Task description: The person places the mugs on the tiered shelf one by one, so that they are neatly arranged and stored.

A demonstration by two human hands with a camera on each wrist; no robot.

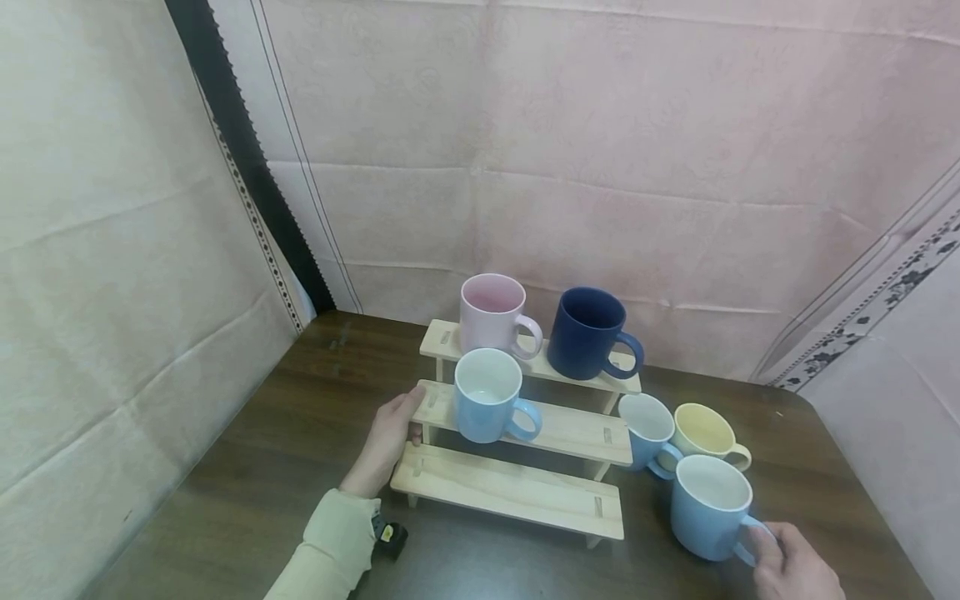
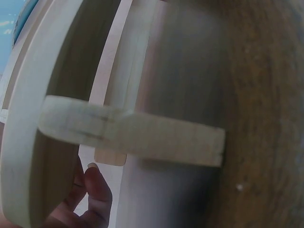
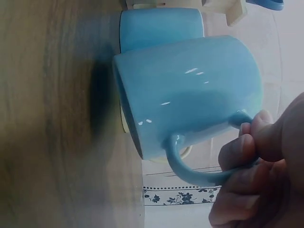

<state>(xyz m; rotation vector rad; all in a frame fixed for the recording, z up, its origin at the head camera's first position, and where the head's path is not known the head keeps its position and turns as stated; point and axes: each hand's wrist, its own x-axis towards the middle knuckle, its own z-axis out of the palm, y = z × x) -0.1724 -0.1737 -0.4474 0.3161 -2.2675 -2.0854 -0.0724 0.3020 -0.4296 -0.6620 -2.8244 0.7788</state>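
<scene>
My right hand (image 1: 797, 567) pinches the handle of a blue mug (image 1: 710, 507) at the right; the right wrist view shows the thumb and fingers (image 3: 240, 152) around that handle and the mug (image 3: 190, 90) tilted. At the left end of a three-step wooden rack (image 1: 510, 492), my left hand (image 1: 386, 442) grips the middle shelf's end. In the left wrist view its curled fingers (image 2: 97, 194) show beside the shelf board (image 2: 28, 142). A light blue mug (image 1: 487, 396) stands on the middle shelf. A pink mug (image 1: 491, 315) and a dark blue mug (image 1: 587, 333) are on the top shelf.
Right of the rack, another blue mug (image 1: 645, 427) and a yellow mug (image 1: 705, 431) are close together, behind the held mug. The brown table (image 1: 247, 475) meets pale cloth walls (image 1: 600, 167) at the back and sides.
</scene>
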